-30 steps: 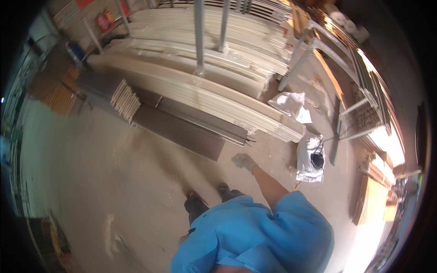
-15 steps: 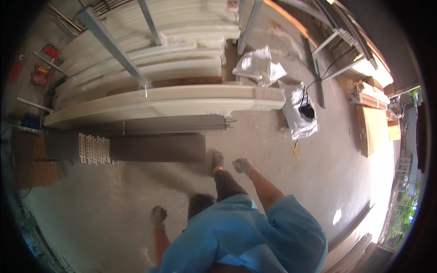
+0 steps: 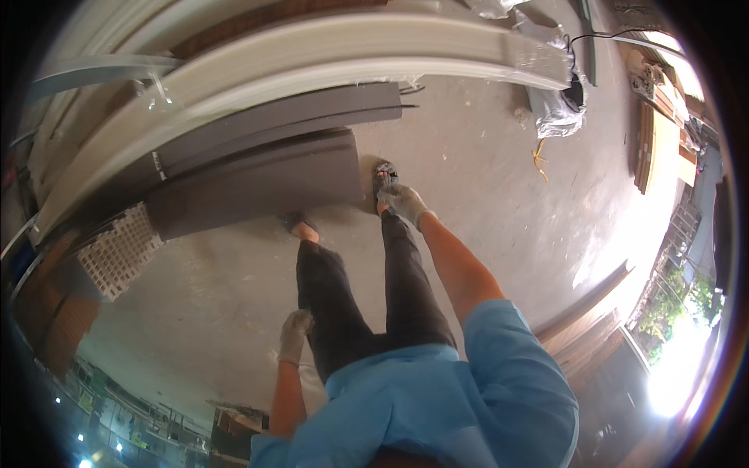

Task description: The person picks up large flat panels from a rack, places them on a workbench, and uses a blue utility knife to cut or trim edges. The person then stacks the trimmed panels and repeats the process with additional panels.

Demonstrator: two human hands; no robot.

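Head view — flat, grey-brown panels [image 3: 261, 183]

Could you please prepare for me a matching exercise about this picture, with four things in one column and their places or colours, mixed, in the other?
Column one
1. The left hand
2. The shirt
3. The yellow cord
4. The long panels nearest the feet

Column two
A. Dark grey-brown
B. On the floor, near the white sack
C. Gloved, beside the left trouser leg
D. Blue

Right pairs: 1-C, 2-D, 3-B, 4-A
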